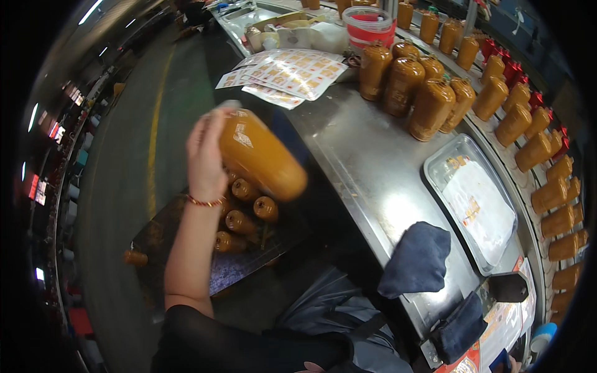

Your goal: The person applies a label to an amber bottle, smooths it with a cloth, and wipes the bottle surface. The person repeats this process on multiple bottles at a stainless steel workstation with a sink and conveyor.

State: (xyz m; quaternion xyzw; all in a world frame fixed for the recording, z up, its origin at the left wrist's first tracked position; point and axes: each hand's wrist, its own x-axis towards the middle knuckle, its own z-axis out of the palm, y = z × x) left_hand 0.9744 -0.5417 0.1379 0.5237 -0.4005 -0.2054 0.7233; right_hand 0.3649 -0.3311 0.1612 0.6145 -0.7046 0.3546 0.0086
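My left hand [206,146], a beaded bracelet at its wrist, is closed round the neck end of a glossy brown bottle [264,155]. The bottle is tilted, its base toward the lower right and a pale tip at its neck; it is blurred by motion. Below it, several similar brown bottles [239,222] stand on a low dark platform [233,273]. On the metal table [348,143] to the right, a cluster of brown bottles [407,84] stands upright. My right hand is not recognisable in view; a small skin-coloured patch at the lower right is unclear.
Printed label sheets [292,71] lie near a red-and-clear tub [369,28]. A metal tray [429,174] holds a white sheet; dark folded cloths [418,258] lie nearer me. Beyond, brown bottles [535,152] line a curved conveyor. A yellow line [155,137] marks the floor.
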